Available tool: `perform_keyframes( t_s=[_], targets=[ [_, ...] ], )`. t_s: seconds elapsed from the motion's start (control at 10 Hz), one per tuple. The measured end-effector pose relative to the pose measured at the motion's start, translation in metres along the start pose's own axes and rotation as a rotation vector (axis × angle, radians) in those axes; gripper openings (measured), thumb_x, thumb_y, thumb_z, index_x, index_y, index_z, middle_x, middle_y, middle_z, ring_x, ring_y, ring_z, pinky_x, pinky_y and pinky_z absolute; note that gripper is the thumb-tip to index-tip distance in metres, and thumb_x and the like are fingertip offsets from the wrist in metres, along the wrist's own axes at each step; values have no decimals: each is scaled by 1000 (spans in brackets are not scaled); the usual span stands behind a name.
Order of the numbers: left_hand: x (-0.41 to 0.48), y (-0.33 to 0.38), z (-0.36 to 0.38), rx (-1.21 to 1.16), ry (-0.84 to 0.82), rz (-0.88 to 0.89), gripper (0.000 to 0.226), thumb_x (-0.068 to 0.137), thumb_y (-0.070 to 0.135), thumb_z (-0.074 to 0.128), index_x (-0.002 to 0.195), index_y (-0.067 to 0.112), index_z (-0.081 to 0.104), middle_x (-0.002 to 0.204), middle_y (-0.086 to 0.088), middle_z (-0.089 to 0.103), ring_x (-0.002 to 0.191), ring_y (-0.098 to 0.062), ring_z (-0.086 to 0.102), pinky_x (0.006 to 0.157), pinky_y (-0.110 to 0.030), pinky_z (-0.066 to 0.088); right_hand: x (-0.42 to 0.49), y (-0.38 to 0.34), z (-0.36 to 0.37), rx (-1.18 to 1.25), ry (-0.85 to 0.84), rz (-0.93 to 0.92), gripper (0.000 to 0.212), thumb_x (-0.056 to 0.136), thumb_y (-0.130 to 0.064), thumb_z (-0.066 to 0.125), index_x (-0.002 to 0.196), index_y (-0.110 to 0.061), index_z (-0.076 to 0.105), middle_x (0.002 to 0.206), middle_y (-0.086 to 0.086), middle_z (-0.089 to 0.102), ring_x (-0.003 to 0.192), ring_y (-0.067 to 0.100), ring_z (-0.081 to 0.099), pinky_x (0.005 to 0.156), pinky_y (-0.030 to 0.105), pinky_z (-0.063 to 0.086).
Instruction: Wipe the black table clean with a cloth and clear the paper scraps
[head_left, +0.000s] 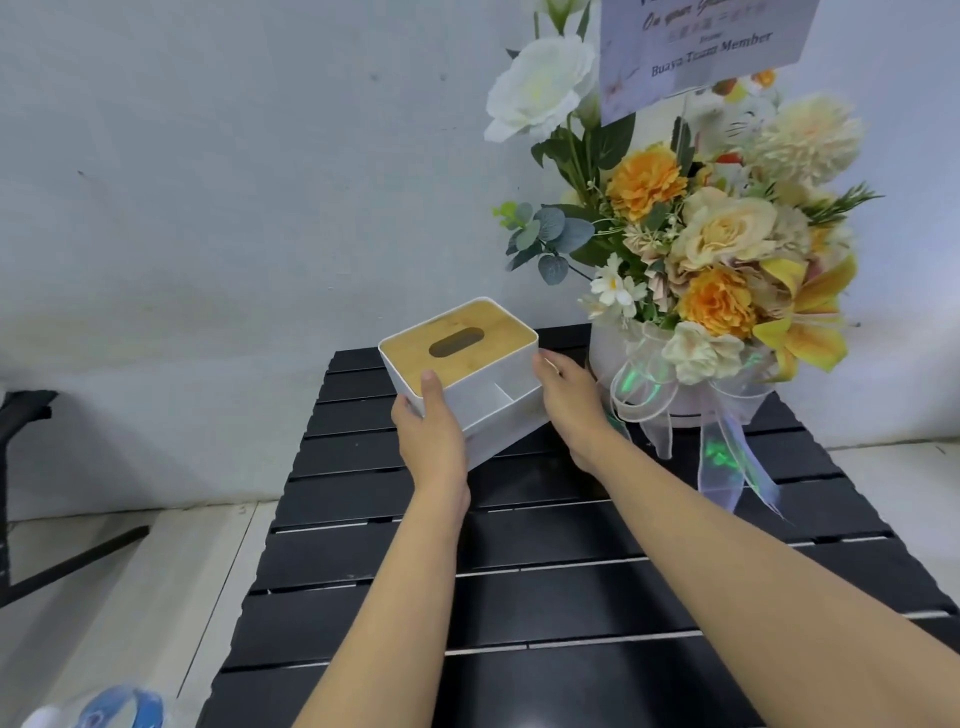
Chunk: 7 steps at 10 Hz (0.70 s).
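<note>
A black slatted table (545, 597) fills the lower middle of the head view. Above its far end I hold a white tissue box (498, 410) with a wooden lid and an oval slot, tilted and lifted off the slats. My left hand (431, 431) grips its near left corner, thumb on the lid. My right hand (571, 400) grips its right side. No cloth and no paper scraps show on the table.
A flower arrangement (717, 244) in a white pot with a sheer ribbon (722, 452) stands at the table's far right, close to my right hand. A wall rises behind. A black chair frame (31, 467) is at left; a blue-and-white object (114, 709) lies bottom left.
</note>
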<state>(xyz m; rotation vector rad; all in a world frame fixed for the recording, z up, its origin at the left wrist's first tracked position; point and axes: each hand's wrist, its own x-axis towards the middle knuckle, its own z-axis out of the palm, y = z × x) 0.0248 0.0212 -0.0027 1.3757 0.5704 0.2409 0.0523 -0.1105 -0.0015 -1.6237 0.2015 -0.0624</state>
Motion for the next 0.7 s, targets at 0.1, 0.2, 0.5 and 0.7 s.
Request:
perform_keyframes(
  t_s=[0.1,0.2,0.5,0.7],
  targets=[
    [2,1,0,-50,-57,-11,40,92,53,49,119,25,57,108,2,67,96,-18,65,73,-30,53,-4,7,-2,52,49,-2,36,103,-26,40,134,-17,54,120,-7,58,105,6,53,73,12,39],
    [5,6,0,-29,-158,-30,29,93,48,50,107,26,64,105,3,70,97,-18,66,83,-35,51,-15,16,-3,109,138,-13,38,103,-21,38,137,-14,52,132,-3,57,121,13,52,93,21,43],
    [15,8,2,77,-270,-66,41,89,57,50,110,26,66,108,3,72,101,-18,66,93,-38,51,-36,27,-7,134,206,-16,43,104,-26,39,144,-14,43,145,-3,48,133,12,42,113,30,32],
    [-35,-3,-25,203,-110,148,38,96,52,42,123,31,60,119,19,60,112,-2,54,91,-23,38,-90,30,-40,-69,140,-55,34,99,-30,50,132,-26,55,127,-18,57,115,-3,51,102,18,35]
  ],
)
